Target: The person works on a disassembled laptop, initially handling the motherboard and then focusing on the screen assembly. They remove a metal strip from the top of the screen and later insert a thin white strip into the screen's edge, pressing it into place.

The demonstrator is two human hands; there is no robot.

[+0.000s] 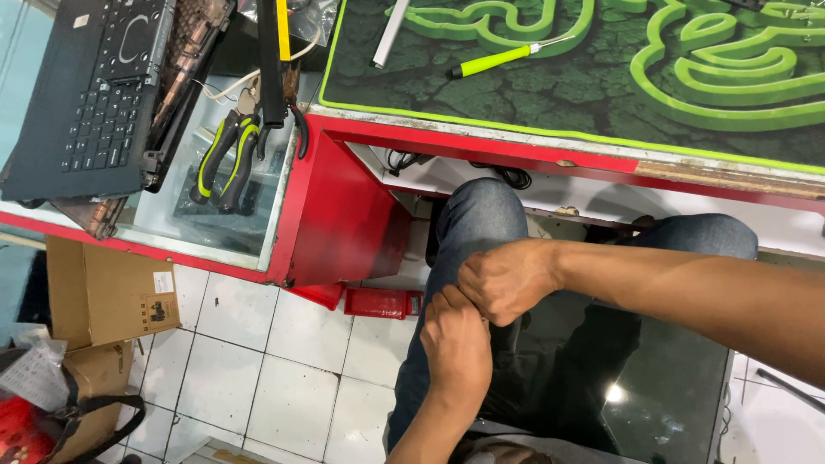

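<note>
I sit with a glossy black panel (pixel 662 395) lying across my lap, over my blue jeans (pixel 481 215). Both hands meet at the panel's upper left corner, above my left knee. My right hand (pixel 509 279) reaches in from the right, curled into a fist over that corner. My left hand (pixel 455 344) comes up from below, fingers closed, its knuckles pressed against the right hand. Whatever lies between the fingers is hidden.
A red-framed glass counter (pixel 335 215) stands ahead, holding a dismantled black laptop (pixel 86 94) and green-handled pliers (pixel 225 159). A dark mat with green lines (pixel 550 94) carries a green-handled tool (pixel 494 60). A cardboard box (pixel 107 292) and a bag (pixel 77 404) sit on the white tiled floor (pixel 258 361).
</note>
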